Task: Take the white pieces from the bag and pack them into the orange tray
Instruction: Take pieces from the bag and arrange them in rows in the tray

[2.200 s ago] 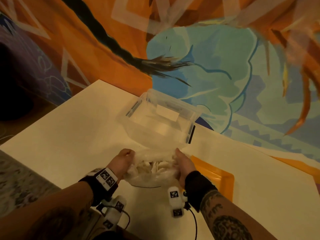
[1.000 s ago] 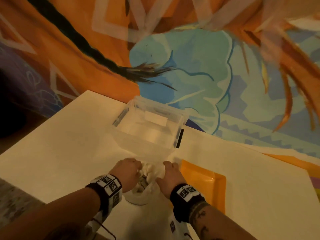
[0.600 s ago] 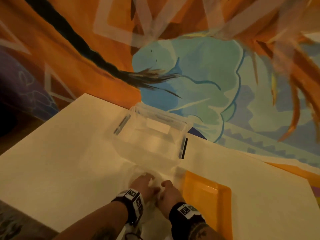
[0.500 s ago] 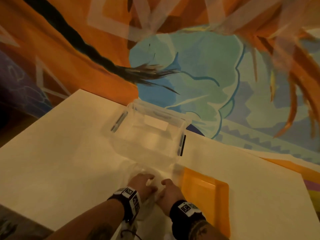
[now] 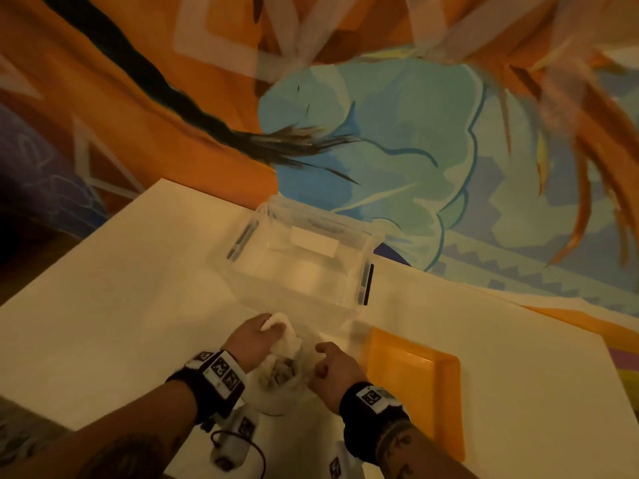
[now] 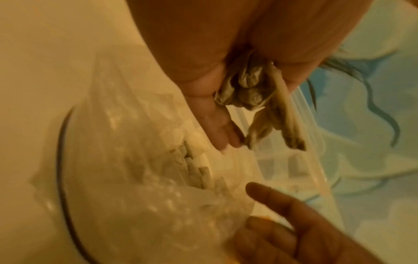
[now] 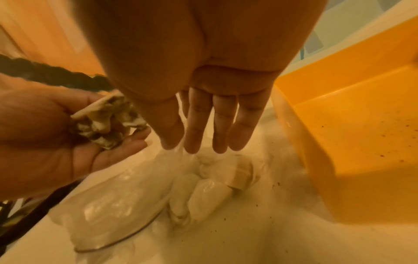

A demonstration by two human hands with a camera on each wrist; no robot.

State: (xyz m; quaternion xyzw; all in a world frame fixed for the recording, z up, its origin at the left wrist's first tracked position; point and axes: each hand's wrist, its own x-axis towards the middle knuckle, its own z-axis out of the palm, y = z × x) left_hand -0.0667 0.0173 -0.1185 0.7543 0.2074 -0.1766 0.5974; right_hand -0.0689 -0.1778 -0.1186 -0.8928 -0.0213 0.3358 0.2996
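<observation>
White pieces (image 6: 194,160), small pale sticks and chunks, mostly inside a crumpled clear plastic bag (image 5: 276,382) lying on the white tabletop (image 5: 114,305) between the two wrists. Bag mouth bunched up and held in the left hand (image 5: 254,337), fingers curled tight round the gathered film, with one slim white stick (image 6: 285,100) caught in the same clutch and poking out past the knuckles. Right hand (image 5: 333,369) just beside the bag, holding nothing, fingers (image 7: 221,125) straight and loosely spread, tips hovering right above a few pale lumps seen through the film; touching or just apart, impossible to tell through the blur. Shallow rectangular orange plastic tray (image 5: 446,409) to the right of the bag, near the right wrist, its floor bare apart from some dark specks in the right wrist view, no white piece in the visible part. Farther back, a clear plastic storage box (image 5: 363,271) with dark side clips, touching neither hand. Behind the table, a painted wall (image 5: 397,133) in orange and blue. As a judgement: task barely started, bag just being opened or held steady, nothing packed yet; the whole load left to lift out and lay into the tray, most likely by the free right hand.
</observation>
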